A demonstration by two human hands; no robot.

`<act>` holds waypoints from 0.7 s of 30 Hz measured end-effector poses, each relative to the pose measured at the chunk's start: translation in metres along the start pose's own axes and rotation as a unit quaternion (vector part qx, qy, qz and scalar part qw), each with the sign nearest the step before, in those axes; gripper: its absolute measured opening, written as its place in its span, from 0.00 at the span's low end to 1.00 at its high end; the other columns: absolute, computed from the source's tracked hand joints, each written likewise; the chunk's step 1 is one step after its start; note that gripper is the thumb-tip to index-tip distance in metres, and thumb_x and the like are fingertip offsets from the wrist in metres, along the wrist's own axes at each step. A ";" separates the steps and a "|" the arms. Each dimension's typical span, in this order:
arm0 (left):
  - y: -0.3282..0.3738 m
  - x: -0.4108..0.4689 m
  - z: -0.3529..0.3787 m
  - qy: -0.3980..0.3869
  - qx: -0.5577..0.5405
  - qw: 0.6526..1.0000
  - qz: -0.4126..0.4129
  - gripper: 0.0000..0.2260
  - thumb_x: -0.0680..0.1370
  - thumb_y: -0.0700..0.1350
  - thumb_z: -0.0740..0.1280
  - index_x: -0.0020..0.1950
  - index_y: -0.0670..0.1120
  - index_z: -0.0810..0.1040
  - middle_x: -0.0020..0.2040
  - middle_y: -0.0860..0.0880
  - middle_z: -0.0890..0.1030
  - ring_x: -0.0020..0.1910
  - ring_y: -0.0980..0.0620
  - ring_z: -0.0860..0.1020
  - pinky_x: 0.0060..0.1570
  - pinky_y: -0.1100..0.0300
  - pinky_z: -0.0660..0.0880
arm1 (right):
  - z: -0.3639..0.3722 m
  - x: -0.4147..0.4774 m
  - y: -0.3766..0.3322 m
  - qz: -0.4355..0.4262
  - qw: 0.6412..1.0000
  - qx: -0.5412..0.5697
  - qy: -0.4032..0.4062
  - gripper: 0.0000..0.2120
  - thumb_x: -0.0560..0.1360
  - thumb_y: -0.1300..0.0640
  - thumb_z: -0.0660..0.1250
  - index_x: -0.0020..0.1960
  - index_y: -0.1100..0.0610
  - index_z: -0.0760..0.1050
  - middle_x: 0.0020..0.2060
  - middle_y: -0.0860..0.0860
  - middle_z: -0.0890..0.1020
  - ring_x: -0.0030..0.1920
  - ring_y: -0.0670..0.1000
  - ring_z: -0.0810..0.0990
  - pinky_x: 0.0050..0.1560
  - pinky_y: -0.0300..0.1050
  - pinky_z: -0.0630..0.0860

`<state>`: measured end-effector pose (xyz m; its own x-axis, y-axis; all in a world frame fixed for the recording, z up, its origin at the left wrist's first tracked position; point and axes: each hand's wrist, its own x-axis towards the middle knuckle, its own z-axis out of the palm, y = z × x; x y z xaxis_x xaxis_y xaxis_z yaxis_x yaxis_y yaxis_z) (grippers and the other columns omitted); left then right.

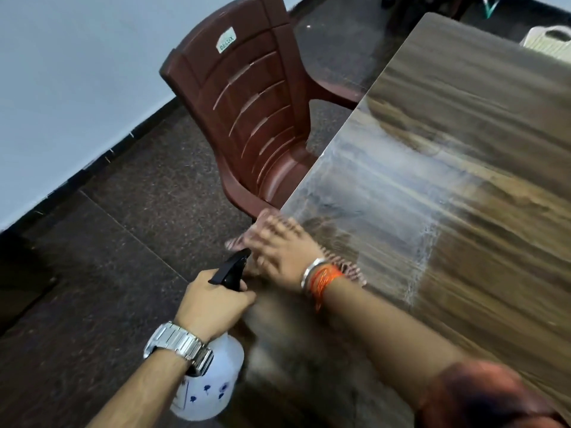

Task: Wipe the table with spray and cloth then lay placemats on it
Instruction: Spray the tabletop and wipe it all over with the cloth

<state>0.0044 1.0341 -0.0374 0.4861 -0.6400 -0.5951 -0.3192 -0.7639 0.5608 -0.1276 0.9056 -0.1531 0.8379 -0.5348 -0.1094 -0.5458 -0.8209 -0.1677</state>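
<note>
My left hand (213, 304) grips the black trigger head of a white spray bottle (213, 387) with blue flower prints, held off the wooden table (482, 143) near its close left corner. At that corner my right hand (281, 245) lies flat and blurred with motion on a pinkish striped cloth (347, 268). Only the cloth's fringed edges show around the hand. A pale wet film with streaks (386, 186) covers the tabletop beyond the hand. No placemats are in view.
A maroon plastic chair (247, 103) stands tucked against the table's left edge, just beyond my right hand. A white plastic chair (547, 41) shows at the far right. Dark speckled floor (123, 242) runs to a pale wall on the left.
</note>
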 end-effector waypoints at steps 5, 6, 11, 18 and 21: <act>0.056 0.035 0.032 0.009 0.003 0.999 0.036 0.03 0.67 0.45 0.75 0.35 0.50 0.82 0.29 0.51 0.81 0.34 0.47 0.81 0.37 0.59 0.75 | -0.035 0.037 0.154 0.222 0.974 0.035 0.011 0.24 0.80 0.41 0.46 0.76 0.37 0.50 0.77 0.42 0.52 0.77 0.54 0.48 0.74 0.61 0.45; 0.068 0.043 0.037 0.016 -0.001 0.999 0.043 0.03 0.68 0.44 0.75 0.36 0.49 0.82 0.31 0.51 0.82 0.36 0.47 0.81 0.36 0.61 0.74 | -0.039 0.039 0.177 0.259 0.965 0.043 0.020 0.25 0.79 0.41 0.46 0.76 0.38 0.50 0.77 0.42 0.51 0.77 0.54 0.48 0.75 0.60 0.45; 0.111 0.076 0.043 0.055 0.010 0.996 0.074 0.02 0.69 0.45 0.74 0.38 0.48 0.83 0.38 0.48 0.84 0.41 0.47 0.82 0.42 0.57 0.76 | -0.045 -0.010 0.285 0.492 0.863 0.075 0.082 0.26 0.79 0.42 0.47 0.76 0.41 0.52 0.77 0.44 0.52 0.77 0.56 0.49 0.75 0.60 0.45; 0.119 0.074 0.047 0.043 0.061 0.992 0.097 0.03 0.69 0.45 0.75 0.36 0.48 0.83 0.34 0.49 0.83 0.39 0.45 0.81 0.43 0.55 0.76 | -0.042 -0.082 0.297 0.564 0.816 0.082 0.094 0.27 0.78 0.44 0.47 0.77 0.43 0.54 0.77 0.45 0.53 0.77 0.57 0.49 0.74 0.60 0.43; 0.122 0.065 0.059 0.027 0.071 0.992 0.102 0.03 0.70 0.44 0.74 0.37 0.48 0.83 0.35 0.49 0.83 0.40 0.46 0.81 0.40 0.56 0.72 | -0.033 -0.086 0.231 0.391 0.919 0.034 0.049 0.28 0.77 0.44 0.47 0.76 0.45 0.56 0.76 0.48 0.58 0.76 0.58 0.55 0.75 0.59 0.49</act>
<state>-0.0510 0.8947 -0.0418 0.4404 -0.7805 -0.4437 -0.5250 -0.6247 0.5780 -0.3253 0.7553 -0.1497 0.1847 -0.9735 -0.1348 -0.9765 -0.1663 -0.1371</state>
